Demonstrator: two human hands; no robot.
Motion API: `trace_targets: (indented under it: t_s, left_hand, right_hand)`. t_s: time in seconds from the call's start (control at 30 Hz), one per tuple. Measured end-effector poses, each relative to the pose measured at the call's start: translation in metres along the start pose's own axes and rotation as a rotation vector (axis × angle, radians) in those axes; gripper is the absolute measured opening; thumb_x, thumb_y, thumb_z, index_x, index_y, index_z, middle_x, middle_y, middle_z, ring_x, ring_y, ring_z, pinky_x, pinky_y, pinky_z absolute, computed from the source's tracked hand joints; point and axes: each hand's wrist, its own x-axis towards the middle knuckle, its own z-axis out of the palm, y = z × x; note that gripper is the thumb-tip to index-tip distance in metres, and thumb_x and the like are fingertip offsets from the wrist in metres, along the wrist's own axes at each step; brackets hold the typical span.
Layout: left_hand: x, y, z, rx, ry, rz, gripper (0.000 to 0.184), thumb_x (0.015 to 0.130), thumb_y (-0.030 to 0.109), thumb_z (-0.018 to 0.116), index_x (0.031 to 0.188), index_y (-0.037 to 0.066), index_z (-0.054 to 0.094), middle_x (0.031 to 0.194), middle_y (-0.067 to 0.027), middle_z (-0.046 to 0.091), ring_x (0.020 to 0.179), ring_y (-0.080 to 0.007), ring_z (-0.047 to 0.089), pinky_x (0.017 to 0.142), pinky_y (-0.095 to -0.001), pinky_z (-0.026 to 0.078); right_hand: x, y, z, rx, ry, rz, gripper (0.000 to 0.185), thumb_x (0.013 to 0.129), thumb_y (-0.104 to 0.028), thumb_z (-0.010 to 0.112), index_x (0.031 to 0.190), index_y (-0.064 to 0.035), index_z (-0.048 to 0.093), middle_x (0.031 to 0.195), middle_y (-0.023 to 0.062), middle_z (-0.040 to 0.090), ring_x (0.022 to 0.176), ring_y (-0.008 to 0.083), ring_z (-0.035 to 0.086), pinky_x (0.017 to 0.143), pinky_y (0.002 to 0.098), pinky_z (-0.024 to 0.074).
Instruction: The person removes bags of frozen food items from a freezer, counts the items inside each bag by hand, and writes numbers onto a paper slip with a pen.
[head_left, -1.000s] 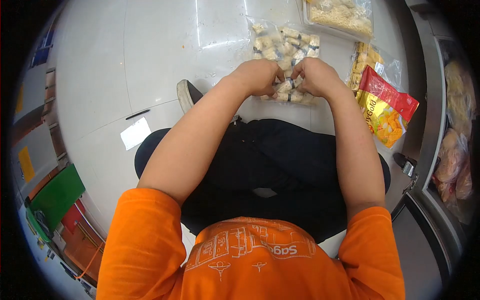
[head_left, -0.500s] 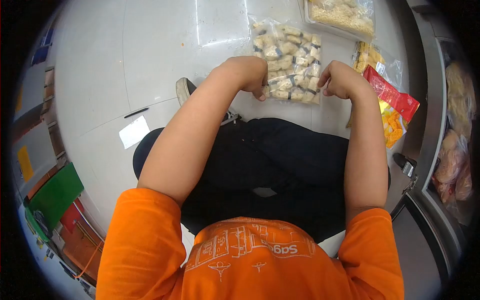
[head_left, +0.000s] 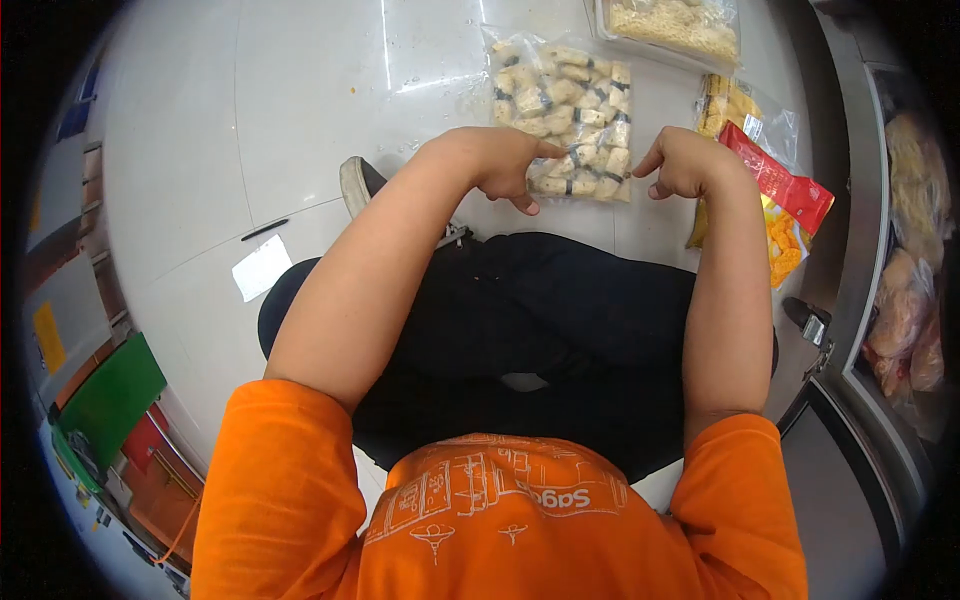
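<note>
Out on the tiled floor (head_left: 300, 110), just beyond the dark-trousered legs (head_left: 590, 300), lies a clear plastic bag (head_left: 560, 105), flat on its face, and both hands are right at it! The left hand (head_left: 508, 165) is on the near left side, empty, thumb and forefinger spread well apart, the forefinger reaching over the bag; whether its tip presses the plastic or just hovers, I can't quite tell from up here. Across the bag, the right hand (head_left: 690, 165) sits just beside the right edge, grasping nothing, with a narrower gap between finger and thumb.

So the step in hand looks like close handling of this one bag, worked from both sides. Any shift or lift from here would call for a hold on both side edges, keeping it level so the load doesn't slump.

And look at that bag: packed with short, pale, chunky pieces, many wrapped in dark bands, laid close together, mostly in a single layer by the look of it, with loose, wrinkled plastic at the far left corner. Off to the right, well apart, a red-and-yellow packet (head_left: 775, 180); a clear tub (head_left: 603, 20) stands at the far right.
</note>
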Motion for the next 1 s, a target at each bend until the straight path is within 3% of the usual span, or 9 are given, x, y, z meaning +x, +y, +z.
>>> trace_targets:
  t_s: [0.2,0.3,0.4,0.7,0.8,0.9,1.0]
  left_hand:
    - [-0.007,-0.004,-0.007,-0.009,-0.010,-0.005,0.093,0.079,0.028,0.086,0.158,0.015,0.038,0.097,-0.0172,0.075,0.077,-0.0281,0.071,0.075,-0.0375,0.054]
    - [-0.006,-0.010,-0.006,0.013,-0.016,-0.015,0.095,0.077,0.029,0.087,0.157,0.013,0.040,0.098,-0.0183,0.075,0.075,-0.0271,0.071,0.073,-0.0367,0.054]
    - [-0.011,-0.005,-0.007,-0.010,-0.064,-0.040,0.098,0.074,0.031,0.089,0.157,0.012,0.040,0.100,-0.0199,0.074,0.075,-0.0271,0.071,0.072,-0.0367,0.054]
    - [-0.009,-0.005,-0.007,0.023,-0.092,-0.028,0.106,0.070,0.035,0.091,0.159,0.014,0.036,0.103,-0.0190,0.074,0.079,-0.0274,0.072,0.074,-0.0371,0.054]
    - [-0.010,-0.007,-0.007,0.036,-0.105,-0.031,0.109,0.069,0.035,0.092,0.159,0.014,0.036,0.101,-0.0180,0.073,0.082,-0.0278,0.072,0.077,-0.0373,0.054]
    - [-0.011,-0.005,-0.007,0.020,-0.128,-0.042,0.110,0.068,0.035,0.093,0.159,0.014,0.036,0.099,-0.0170,0.073,0.086,-0.0285,0.071,0.080,-0.0374,0.053]
    - [-0.012,-0.012,-0.011,0.008,-0.100,-0.038,0.105,0.068,0.032,0.093,0.157,0.014,0.039,0.100,-0.0167,0.073,0.092,-0.0292,0.071,0.082,-0.0376,0.053]
  right_hand:
    - [0.001,-0.012,0.002,-0.041,-0.053,0.009,0.046,0.075,-0.007,0.085,0.120,-0.0116,0.076,0.112,0.0197,0.074,0.103,0.0309,0.071,0.090,0.0386,0.0548]
    - [-0.010,-0.021,-0.002,0.044,0.024,-0.048,0.046,0.076,-0.006,0.084,0.120,-0.0121,0.076,0.111,0.0201,0.075,0.102,0.0303,0.071,0.089,0.0384,0.0547]
    - [-0.004,-0.029,0.002,-0.022,-0.072,-0.052,0.047,0.075,-0.003,0.082,0.121,-0.0115,0.075,0.109,0.0197,0.075,0.101,0.0294,0.071,0.088,0.0384,0.0546]
    - [0.010,-0.030,0.016,-0.049,-0.052,-0.195,0.063,0.071,0.002,0.080,0.130,-0.0178,0.071,0.097,0.0156,0.074,0.086,0.0281,0.069,0.081,0.0376,0.0545]
    - [0.002,-0.038,0.007,-0.027,-0.025,-0.194,0.065,0.073,0.004,0.074,0.133,-0.0189,0.068,0.093,0.0167,0.073,0.085,0.0280,0.069,0.079,0.0382,0.0537]
    - [0.006,-0.044,0.014,0.105,0.218,-0.338,0.068,0.074,0.008,0.062,0.137,-0.0189,0.066,0.093,0.0207,0.073,0.086,0.0308,0.069,0.079,0.0399,0.0529]
    - [0.021,-0.044,0.032,0.007,0.189,-0.312,0.073,0.072,0.010,0.053,0.138,-0.0191,0.065,0.097,0.0251,0.072,0.091,0.0356,0.070,0.082,0.0407,0.0535]
